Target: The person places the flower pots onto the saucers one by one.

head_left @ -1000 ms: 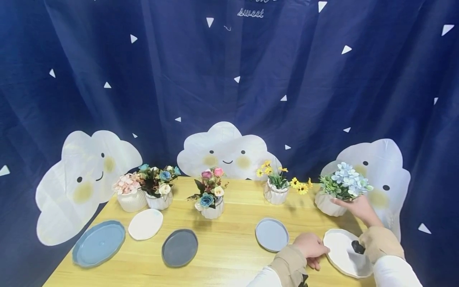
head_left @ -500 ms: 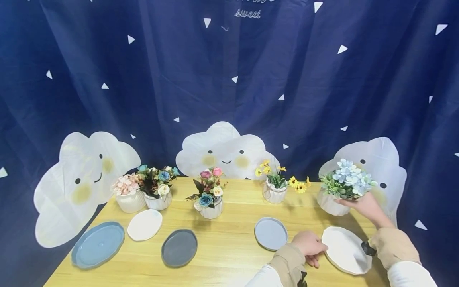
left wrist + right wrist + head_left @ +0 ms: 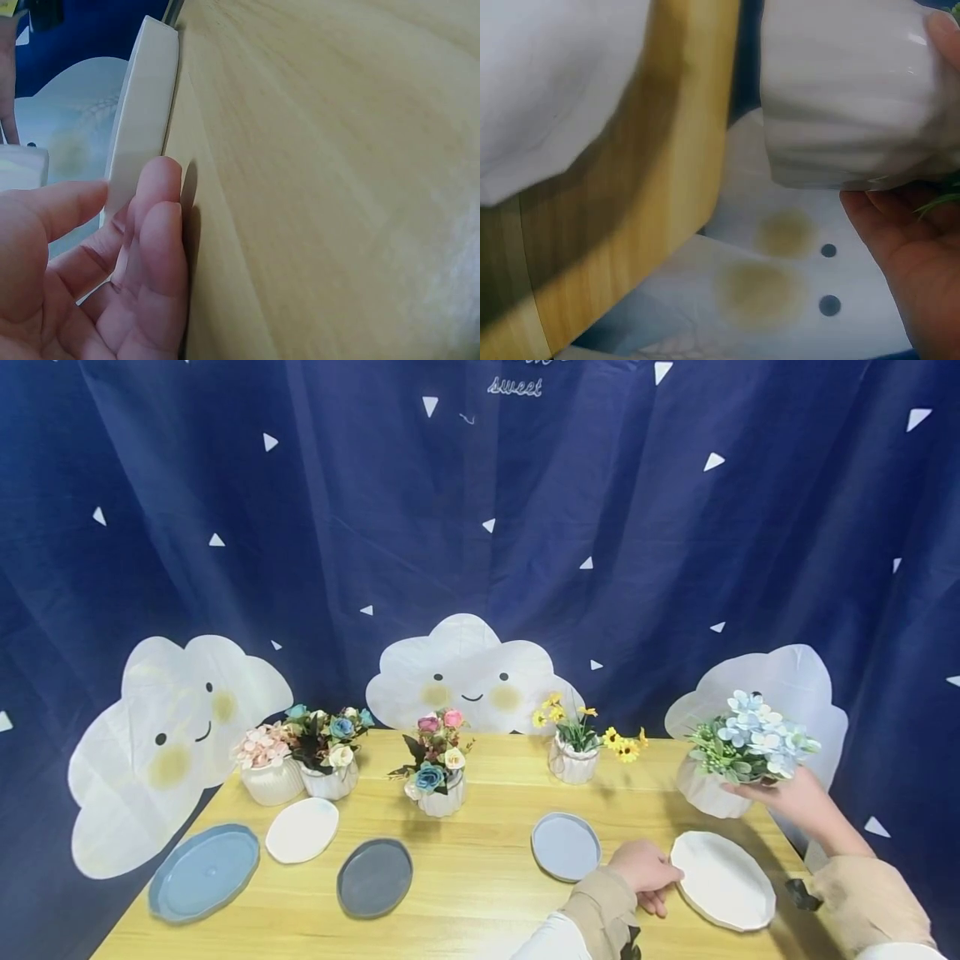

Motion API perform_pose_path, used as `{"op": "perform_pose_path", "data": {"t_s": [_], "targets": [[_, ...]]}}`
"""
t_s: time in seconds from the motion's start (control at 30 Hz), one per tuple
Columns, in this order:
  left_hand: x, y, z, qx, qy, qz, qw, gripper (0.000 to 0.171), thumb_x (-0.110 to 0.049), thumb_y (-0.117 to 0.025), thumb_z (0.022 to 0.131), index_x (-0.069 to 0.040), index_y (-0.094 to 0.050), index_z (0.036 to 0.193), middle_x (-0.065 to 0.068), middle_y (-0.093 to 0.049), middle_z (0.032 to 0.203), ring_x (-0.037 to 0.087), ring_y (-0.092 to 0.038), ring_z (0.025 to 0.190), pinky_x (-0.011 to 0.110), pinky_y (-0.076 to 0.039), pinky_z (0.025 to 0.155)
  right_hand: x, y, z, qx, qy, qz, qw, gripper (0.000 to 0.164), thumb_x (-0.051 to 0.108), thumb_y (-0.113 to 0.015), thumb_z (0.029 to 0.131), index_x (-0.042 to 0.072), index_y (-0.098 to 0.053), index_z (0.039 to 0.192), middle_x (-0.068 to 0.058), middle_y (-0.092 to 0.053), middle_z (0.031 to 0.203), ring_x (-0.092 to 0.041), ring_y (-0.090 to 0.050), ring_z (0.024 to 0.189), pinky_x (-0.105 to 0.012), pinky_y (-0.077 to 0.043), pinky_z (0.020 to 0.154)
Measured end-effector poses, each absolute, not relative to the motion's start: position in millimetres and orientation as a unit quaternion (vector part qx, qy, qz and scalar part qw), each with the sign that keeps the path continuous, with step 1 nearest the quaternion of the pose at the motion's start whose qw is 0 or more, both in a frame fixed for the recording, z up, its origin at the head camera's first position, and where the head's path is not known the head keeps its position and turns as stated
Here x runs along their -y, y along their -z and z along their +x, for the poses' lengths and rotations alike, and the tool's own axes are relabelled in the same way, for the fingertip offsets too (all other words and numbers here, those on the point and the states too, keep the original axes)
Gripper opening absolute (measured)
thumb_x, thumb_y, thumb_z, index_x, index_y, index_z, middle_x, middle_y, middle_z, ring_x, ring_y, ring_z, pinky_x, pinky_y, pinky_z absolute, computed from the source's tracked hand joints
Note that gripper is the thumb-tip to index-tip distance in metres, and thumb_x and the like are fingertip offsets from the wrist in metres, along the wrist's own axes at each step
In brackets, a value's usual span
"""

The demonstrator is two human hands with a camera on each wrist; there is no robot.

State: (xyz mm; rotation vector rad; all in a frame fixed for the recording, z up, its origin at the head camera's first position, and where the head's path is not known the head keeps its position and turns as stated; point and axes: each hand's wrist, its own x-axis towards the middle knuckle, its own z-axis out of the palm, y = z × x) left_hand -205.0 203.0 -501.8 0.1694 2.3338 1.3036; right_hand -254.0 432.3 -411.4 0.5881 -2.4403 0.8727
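My right hand (image 3: 797, 802) grips a white ribbed flowerpot (image 3: 712, 789) of blue hydrangeas (image 3: 757, 735) at the table's back right. In the right wrist view, fingers and thumb wrap the upper part of the pot (image 3: 847, 97), and backdrop shows between its base and the table edge. With my left hand (image 3: 641, 870) I pinch the left rim of a white oval plate (image 3: 723, 881), thumb and index finger at its edge. The left wrist view shows that plate's side wall (image 3: 146, 97) low over the wood, the other fingers of the hand (image 3: 112, 277) loosely curled beside it.
A grey-blue plate (image 3: 566, 847) lies left of my left hand. A dark grey plate (image 3: 375, 878), a small white plate (image 3: 302, 831) and a blue oval plate (image 3: 204, 872) are farther left. Potted yellow flowers (image 3: 573, 760), roses (image 3: 442, 793) and more flowerpots (image 3: 272, 781) line the back.
The hydrangea pot has moved right in my right hand, its forearm shifting right off the white plate. My left hand stays at the plate's rim.
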Motion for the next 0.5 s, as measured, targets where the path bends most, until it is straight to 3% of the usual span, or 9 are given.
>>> {"op": "perform_pose_path", "data": {"t_s": [0.1,0.23,0.4,0.5], "targets": [[-203,503,-205,-0.847,-0.477,0.059,0.229,0.031,-0.025,-0.069,0.084,-0.012,-0.055,0.060,0.004,-0.054,0.043,0.015,-0.056,0.034,0.021,-0.046,0.035,-433,407,-245,0.899,-0.293,0.218,0.242,0.077,0.007,-0.088,0.062,0.004,-0.051,0.129,0.035,-0.043,0.117,0.016,-0.042,0.100,-0.001,-0.031,0.080],[-203,504,-205,-0.842,-0.485,0.057,0.229,0.030,-0.024,-0.069,0.084,-0.011,-0.057,0.061,0.005,-0.055,0.045,0.015,-0.056,0.035,0.022,-0.046,0.035,-432,401,-237,0.896,-0.283,0.232,0.253,0.077,0.004,-0.089,0.057,0.005,-0.054,0.126,0.030,-0.048,0.112,0.010,-0.049,0.084,-0.008,-0.040,0.065],[-203,505,-206,-0.840,-0.489,0.054,0.228,0.029,-0.025,-0.069,0.084,-0.011,-0.057,0.062,0.006,-0.057,0.048,0.014,-0.055,0.035,0.021,-0.045,0.035,-432,397,-226,0.898,-0.264,0.233,0.264,0.077,0.005,-0.090,0.053,0.003,-0.055,0.121,0.028,-0.048,0.108,0.008,-0.049,0.078,-0.010,-0.041,0.060],[-202,504,-206,-0.839,-0.491,0.055,0.228,0.028,-0.025,-0.069,0.084,-0.011,-0.057,0.063,0.006,-0.057,0.048,0.014,-0.055,0.035,0.021,-0.046,0.035,-433,396,-217,0.910,-0.250,0.213,0.252,0.067,0.009,-0.090,0.056,0.006,-0.055,0.114,0.025,-0.049,0.092,0.006,-0.047,0.069,-0.013,-0.038,0.054]]}}
